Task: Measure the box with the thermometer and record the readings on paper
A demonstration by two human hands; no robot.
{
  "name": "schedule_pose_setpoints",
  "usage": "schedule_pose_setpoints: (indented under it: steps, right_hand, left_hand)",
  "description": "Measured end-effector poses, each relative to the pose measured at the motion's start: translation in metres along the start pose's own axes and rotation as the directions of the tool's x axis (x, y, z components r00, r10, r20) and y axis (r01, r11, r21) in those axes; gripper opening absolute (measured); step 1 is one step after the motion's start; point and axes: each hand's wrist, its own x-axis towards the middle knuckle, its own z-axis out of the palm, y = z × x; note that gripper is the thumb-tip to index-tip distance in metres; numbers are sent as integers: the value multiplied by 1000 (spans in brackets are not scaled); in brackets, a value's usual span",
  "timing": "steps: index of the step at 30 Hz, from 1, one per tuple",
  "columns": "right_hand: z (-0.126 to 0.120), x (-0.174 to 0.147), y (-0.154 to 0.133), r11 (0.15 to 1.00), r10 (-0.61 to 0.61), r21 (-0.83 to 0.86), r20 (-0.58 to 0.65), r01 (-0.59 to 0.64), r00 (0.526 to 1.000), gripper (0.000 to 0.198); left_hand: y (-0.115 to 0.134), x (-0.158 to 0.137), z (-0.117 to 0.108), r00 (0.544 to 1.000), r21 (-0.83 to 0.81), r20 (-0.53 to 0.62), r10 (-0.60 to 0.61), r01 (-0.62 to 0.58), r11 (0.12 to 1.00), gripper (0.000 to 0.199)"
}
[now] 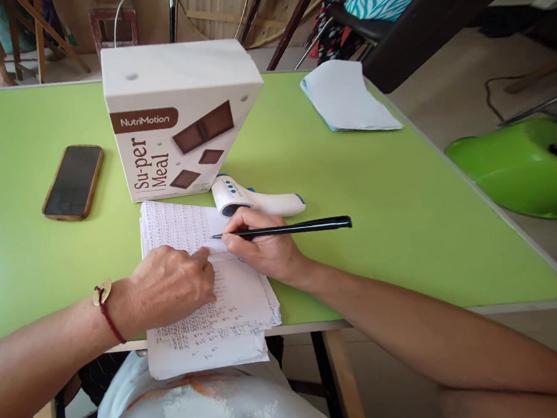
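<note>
A stack of handwritten sheets point(182, 223), folded or creased across the middle, lies at the table's front edge, and its lower end hangs over. My left hand point(176, 284) rests on the sheets with its fingers curled in and the index finger toward the pen tip. Between thumb and fingers, my right hand point(267, 244) holds a black pen point(305, 227). The pen's tip is at the written lines on the upper page. Just beyond my right hand lies a white and blue handheld thermometer point(268, 202), close to the sheets.
A tall white Su-per Meal box point(177, 73) stands behind the sheets. A phone point(74, 182) lies left of it on the green table point(385, 223). Folded paper point(346, 97) is at the back right. A green bin point(516, 172) lies beyond the right edge.
</note>
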Motion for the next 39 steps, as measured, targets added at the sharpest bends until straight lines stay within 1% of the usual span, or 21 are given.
schedule_pose_setpoints:
  steps: [7,15,20,23,25,26,27,28,29,30,31,32,33,34,35,36,37,38,39]
  right_hand:
    - [1,0,0,1000,22,-10,16,-22,1000,13]
    - [1,-1,1,996,88,16,12,-88,996,10]
    - [1,1,1,997,79,-1,-16,-79,997,10]
    - [-4,2,-4,997,40,-65,-38,-43,998,8]
    - [-13,2,-9,986,-11,-164,-27,6,1000,8]
    - [-19,2,-11,974,-50,-222,-4,48,999,10]
    - [-26,2,-13,954,-93,-281,32,99,995,12]
    - [-34,1,-14,928,-132,-340,76,150,988,13]
    - [-41,0,-15,896,-157,-400,125,195,980,15]
    - [-48,0,-15,857,-165,-461,176,229,971,16]
    - [-53,-1,-14,815,-157,-523,220,252,963,17]
    - [-57,-2,-13,773,-133,-576,260,265,956,18]
    - [-60,-2,-12,740,-98,-616,300,271,949,19]
    - [-61,-2,-11,719,-59,-638,340,276,939,20]
    - [-61,-3,-10,714,-23,-643,376,278,926,20]
    - [-60,-2,-9,721,9,-634,409,277,913,19]
    - [-58,-2,-8,738,30,-617,436,274,900,18]
    - [-57,-1,-7,757,38,-594,456,272,889,16]
    - [-56,0,-6,779,32,-566,466,271,884,15]
  left_hand:
    - [1,2,-1,1000,-9,22,-5,5,1000,12]
    - [-1,1,-1,1000,-9,13,-2,2,1000,13]
    - [1,1,1,1000,-6,3,-6,6,1000,12]
    - [-1,0,1,999,-15,-36,7,-8,1000,13]
    - [-8,0,0,994,-42,-113,1,-6,999,21]
    - [-14,0,-1,985,-67,-173,-23,11,998,25]
    - [-22,0,-2,965,-96,-255,-65,41,994,30]
    - [-31,1,-3,930,-138,-343,-131,88,987,30]
    - [-42,1,-3,863,-208,-454,-221,138,968,31]
    - [-53,1,-3,768,-282,-561,-308,172,944,32]
    - [-65,1,-3,648,-357,-642,-409,220,908,33]
    - [-77,1,-2,504,-422,-713,-488,247,872,34]
    - [-88,0,1,355,-467,-774,-523,237,852,37]
    - [-98,-2,4,232,-514,-799,-555,214,830,42]
    - [-107,-3,9,184,-589,-759,-625,216,779,45]
    - [-114,-5,15,191,-650,-703,-685,217,728,49]
    - [-120,-7,21,243,-712,-629,-739,201,672,54]
    - [-124,-8,28,315,-776,-545,-777,161,610,62]
    - [-127,-9,36,406,-838,-451,-795,113,533,71]
